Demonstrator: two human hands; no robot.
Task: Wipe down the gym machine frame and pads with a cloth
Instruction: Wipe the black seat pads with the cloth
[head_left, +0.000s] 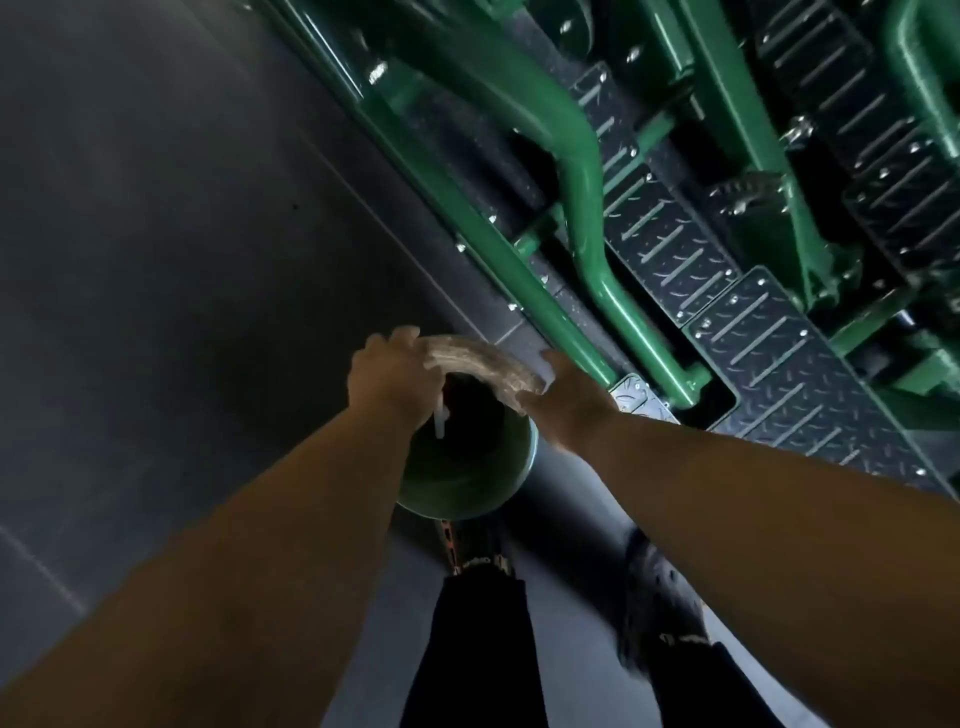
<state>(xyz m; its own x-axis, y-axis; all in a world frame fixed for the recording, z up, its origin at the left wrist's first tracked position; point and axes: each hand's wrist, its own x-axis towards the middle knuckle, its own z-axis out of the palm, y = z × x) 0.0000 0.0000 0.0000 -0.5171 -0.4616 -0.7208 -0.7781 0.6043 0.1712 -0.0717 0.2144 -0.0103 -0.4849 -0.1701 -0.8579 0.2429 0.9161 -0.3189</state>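
— Where's the cloth (480, 366)?

— Twisted into a pale rope, arched between both hands directly over the green bucket (467, 467). The left hand (392, 376) is clenched round one end; the right hand (563, 400) holds the other, though blur hides exactly how its fingers lie.

— Why hold it there?

— My guess is wringing: over the bucket's mouth, any drips fall inside and not on the dark floor (182, 234).

— And the bucket's spot?

— It stands on the floor just in front of the person's shoes (657, 597), right beside the machine's green frame tube (587, 197) and the black tread-plate steps (779, 358), so the cloth has a short trip to the frame. No pads can be made out here.
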